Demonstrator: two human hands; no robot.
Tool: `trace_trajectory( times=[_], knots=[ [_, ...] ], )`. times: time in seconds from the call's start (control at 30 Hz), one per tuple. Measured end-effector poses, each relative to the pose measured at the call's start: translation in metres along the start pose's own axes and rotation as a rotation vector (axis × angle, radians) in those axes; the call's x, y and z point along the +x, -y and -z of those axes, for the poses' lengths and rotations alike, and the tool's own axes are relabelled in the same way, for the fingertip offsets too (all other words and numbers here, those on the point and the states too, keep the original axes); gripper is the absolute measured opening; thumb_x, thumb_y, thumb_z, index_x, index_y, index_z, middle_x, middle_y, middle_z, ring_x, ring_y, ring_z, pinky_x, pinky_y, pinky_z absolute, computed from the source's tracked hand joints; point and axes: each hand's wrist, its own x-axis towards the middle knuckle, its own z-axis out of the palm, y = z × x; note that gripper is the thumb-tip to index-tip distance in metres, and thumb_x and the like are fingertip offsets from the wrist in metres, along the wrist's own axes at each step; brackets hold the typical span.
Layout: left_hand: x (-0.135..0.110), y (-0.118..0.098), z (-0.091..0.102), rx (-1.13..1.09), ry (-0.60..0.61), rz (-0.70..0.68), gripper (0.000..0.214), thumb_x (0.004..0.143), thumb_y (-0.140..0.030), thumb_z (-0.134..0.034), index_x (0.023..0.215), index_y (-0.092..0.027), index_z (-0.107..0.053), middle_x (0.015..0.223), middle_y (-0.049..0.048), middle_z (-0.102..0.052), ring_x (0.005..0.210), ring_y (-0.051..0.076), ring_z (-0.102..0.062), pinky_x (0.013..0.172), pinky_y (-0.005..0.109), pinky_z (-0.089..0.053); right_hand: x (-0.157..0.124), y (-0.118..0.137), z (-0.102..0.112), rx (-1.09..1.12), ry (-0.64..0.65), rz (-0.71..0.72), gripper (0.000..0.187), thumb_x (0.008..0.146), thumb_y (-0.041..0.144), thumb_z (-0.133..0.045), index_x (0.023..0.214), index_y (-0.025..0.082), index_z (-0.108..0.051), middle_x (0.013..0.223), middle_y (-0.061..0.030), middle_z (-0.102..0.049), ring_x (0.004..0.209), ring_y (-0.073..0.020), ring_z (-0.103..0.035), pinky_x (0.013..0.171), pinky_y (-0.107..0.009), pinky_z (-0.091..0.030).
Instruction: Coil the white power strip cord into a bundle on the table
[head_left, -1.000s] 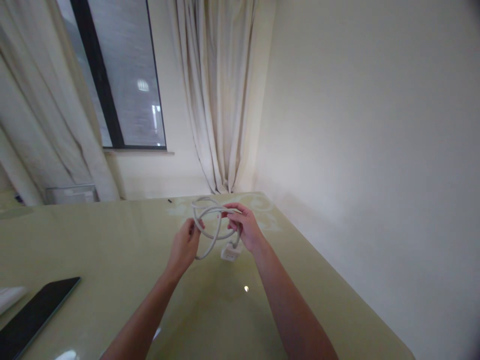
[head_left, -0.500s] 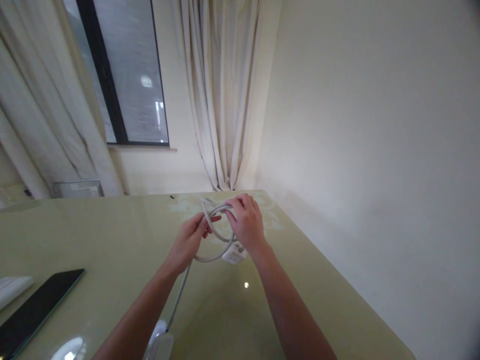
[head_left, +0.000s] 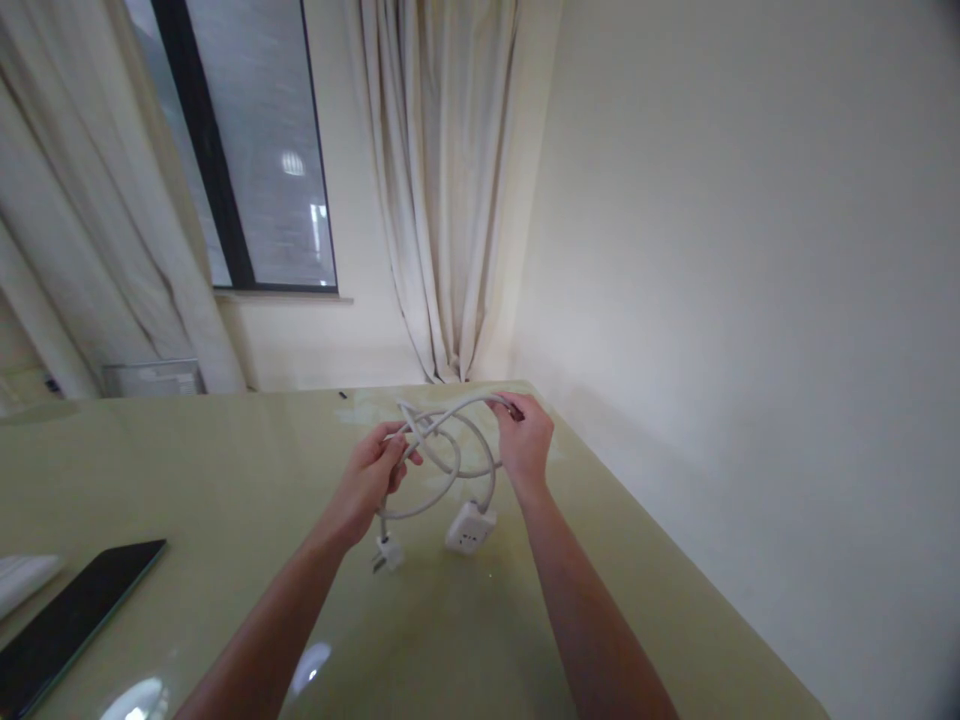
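Note:
A white extension cord [head_left: 480, 438] hangs in loose loops between my two hands above the table. My left hand [head_left: 376, 465] is closed around the cord on the left side of the loops. Just below that hand dangles the cord's plug [head_left: 387, 553], its prongs pointing down and left. Farther right, my right hand [head_left: 526, 435] pinches the upper right stretch of cord. The white socket block [head_left: 470, 528] is at the other end of the cord, below the loops; whether it touches the table I cannot tell.
A glossy pale green table [head_left: 225, 470] spreads beneath my hands, with a wall [head_left: 712, 300] along its right edge. On the left lie a flat black tablet-like slab [head_left: 79, 620] and a white object [head_left: 28, 580], cut off by the frame. Curtains [head_left: 442, 200] hang behind.
My right hand has moved right, pulling the loops wider. The plug now hangs under my left hand, and the cord stretch and white piece at the lower left are gone from there.

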Motion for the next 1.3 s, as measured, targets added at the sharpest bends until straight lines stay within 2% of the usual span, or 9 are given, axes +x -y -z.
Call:
trace_trajectory(
  times=[0.07, 0.17, 0.27, 0.4, 0.57, 0.77, 0.93, 1.07, 1.3],
  knots=[
    [0.001, 0.003, -0.004, 0.04, -0.008, -0.052, 0.047, 0.088, -0.057, -0.065, 0.113, -0.017, -0.062, 0.069, -0.0025, -0.062, 0.046, 0.007, -0.037, 0.043, 0.018, -0.024, 0.002, 0.004, 0.004, -0.084, 0.069, 0.055, 0.021, 0.092, 0.016, -0.06, 0.101, 0.018, -0.078, 0.096, -0.0081, -0.072, 0.082, -0.0204, -0.066, 0.08, -0.033, -0.051],
    [0.0, 0.001, -0.009, 0.095, 0.003, -0.1, 0.045, 0.091, -0.055, -0.061, 0.114, -0.016, -0.062, 0.07, -0.0013, -0.063, 0.047, 0.007, -0.037, 0.044, 0.019, -0.025, -0.004, 0.023, 0.007, -0.324, 0.294, 0.359, 0.032, 0.093, 0.011, -0.057, 0.118, 0.021, -0.074, 0.108, -0.0099, -0.071, 0.097, -0.0239, -0.064, 0.089, -0.037, -0.048],
    [-0.006, -0.007, -0.013, 0.136, 0.025, -0.144, 0.047, 0.093, -0.051, -0.058, 0.124, -0.016, -0.061, 0.073, 0.0002, -0.066, 0.051, 0.01, -0.044, 0.048, 0.021, -0.033, -0.011, 0.041, 0.005, -0.502, 0.551, 0.637, 0.015, 0.094, 0.021, -0.068, 0.108, 0.023, -0.074, 0.103, -0.0077, -0.073, 0.103, -0.0262, -0.062, 0.09, -0.039, -0.044],
    [-0.011, -0.017, -0.012, 0.303, 0.025, -0.25, 0.061, 0.097, -0.039, -0.051, 0.155, -0.02, -0.042, 0.073, -0.0012, -0.068, 0.062, 0.015, -0.06, 0.064, 0.027, -0.049, -0.009, 0.043, 0.004, -0.497, 0.673, 0.601, 0.008, 0.095, 0.031, -0.073, 0.094, 0.025, -0.078, 0.087, -0.0035, -0.073, 0.092, -0.0211, -0.064, 0.083, -0.034, -0.042],
    [-0.004, -0.011, 0.006, 0.684, 0.085, -0.417, 0.049, 0.092, -0.02, -0.04, 0.131, -0.024, -0.07, 0.09, 0.0048, -0.076, 0.086, 0.02, -0.071, 0.088, 0.035, -0.054, 0.004, 0.037, 0.024, -0.416, 0.48, 0.335, 0.01, 0.094, 0.03, -0.073, 0.096, 0.027, -0.083, 0.085, -0.0037, -0.073, 0.084, -0.0204, -0.066, 0.075, -0.032, -0.043],
    [0.006, 0.001, 0.016, 0.49, 0.013, -0.335, 0.035, 0.097, -0.032, -0.044, 0.118, -0.024, -0.071, 0.101, 0.0076, -0.078, 0.101, 0.024, -0.075, 0.099, 0.045, -0.055, 0.018, 0.038, 0.049, -0.357, 0.192, 0.151, 0.016, 0.095, 0.031, -0.067, 0.09, 0.022, -0.08, 0.084, -0.0051, -0.072, 0.073, -0.0191, -0.062, 0.071, -0.032, -0.042],
    [0.006, 0.003, 0.01, 0.176, 0.042, -0.088, 0.044, 0.091, -0.058, -0.055, 0.115, -0.022, -0.066, 0.093, 0.0062, -0.071, 0.083, 0.024, -0.076, 0.067, 0.04, -0.064, 0.021, 0.031, 0.051, -0.287, 0.087, 0.055, 0.017, 0.092, 0.032, -0.065, 0.081, 0.02, -0.072, 0.079, -0.0038, -0.07, 0.071, -0.0182, -0.06, 0.07, -0.031, -0.04],
    [0.01, 0.008, 0.016, 0.274, -0.024, -0.129, 0.041, 0.088, -0.054, -0.056, 0.112, -0.022, -0.066, 0.084, 0.0032, -0.066, 0.065, 0.017, -0.067, 0.048, 0.025, -0.054, 0.022, 0.025, 0.049, -0.062, 0.059, -0.075, 0.021, 0.092, 0.037, -0.063, 0.08, 0.021, -0.07, 0.068, -0.0004, -0.066, 0.06, -0.0148, -0.054, 0.059, -0.028, -0.036],
    [0.02, 0.029, 0.04, 0.633, -0.117, -0.156, 0.026, 0.086, -0.034, -0.048, 0.1, -0.022, -0.066, 0.089, 0.0055, -0.073, 0.056, 0.016, -0.057, 0.055, 0.028, -0.045, 0.03, 0.02, 0.043, 0.658, -0.15, -0.349, 0.034, 0.08, 0.051, -0.076, 0.09, 0.019, -0.067, 0.066, 0.0064, -0.052, 0.044, -0.0049, -0.025, 0.041, -0.025, -0.014]
  ],
)
